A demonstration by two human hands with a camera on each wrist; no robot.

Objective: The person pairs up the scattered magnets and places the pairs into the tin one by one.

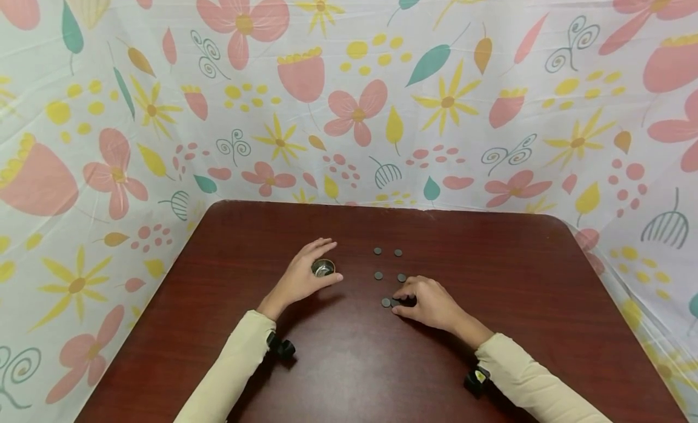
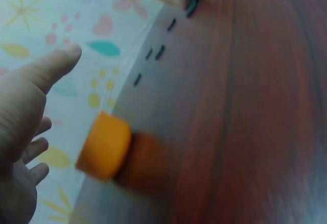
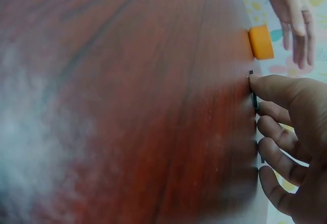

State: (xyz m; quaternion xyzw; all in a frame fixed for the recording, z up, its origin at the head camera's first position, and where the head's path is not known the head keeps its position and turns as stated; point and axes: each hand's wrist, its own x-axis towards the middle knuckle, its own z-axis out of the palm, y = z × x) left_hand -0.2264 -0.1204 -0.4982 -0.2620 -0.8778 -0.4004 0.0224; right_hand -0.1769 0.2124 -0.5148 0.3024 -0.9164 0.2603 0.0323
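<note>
My left hand (image 1: pixel 305 274) hovers beside a small round bowl (image 1: pixel 323 268), its thumb and fingers spread apart. That bowl has a shiny metallic inside and an orange outer wall (image 2: pixel 106 146). In the left wrist view a gap shows between the hand and the bowl. With thumb and fingertips, my right hand (image 1: pixel 433 303) pinches a small dark round disc (image 1: pixel 395 302) at the table surface. Another dark disc (image 1: pixel 386 302) lies right beside the pinched one. In the right wrist view the pinched disc is partly hidden by the thumb (image 3: pixel 273 88).
Several more dark discs lie flat in loose rows on the brown table (image 1: pixel 349 362), one (image 1: pixel 401 277) close to the right fingers and others (image 1: pixel 377 251) farther back. A flower-printed cloth (image 1: pixel 349 96) hangs around the table's back and sides.
</note>
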